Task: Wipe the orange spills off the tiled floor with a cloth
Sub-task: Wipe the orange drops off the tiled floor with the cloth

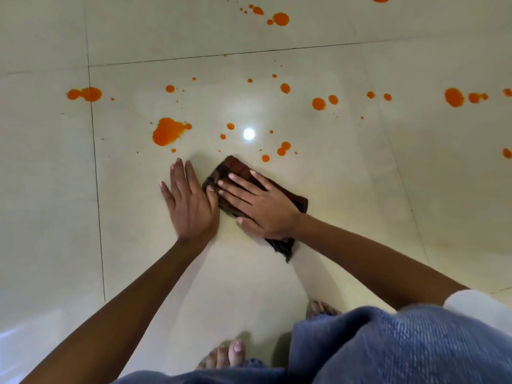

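Orange spills (167, 131) — cloth (237, 168) seemingly brown.

One dark brown cloth (237, 167); two hands, the left hand (191, 205) and the right hand (263, 209); two bare feet (225, 355); about twenty sizeable orange spills (167, 132), plus tiny specks too small to count

Person wears blue denim trousers (388, 347), coarse twill, faded. White sleeve (482, 309) sits just above the trousers' right end. Arms are bare from the left hand (191, 200) and right hand (263, 203) back to the trousers. Bare toes (224, 356) show left of the trousers, more toes just past their top edge.
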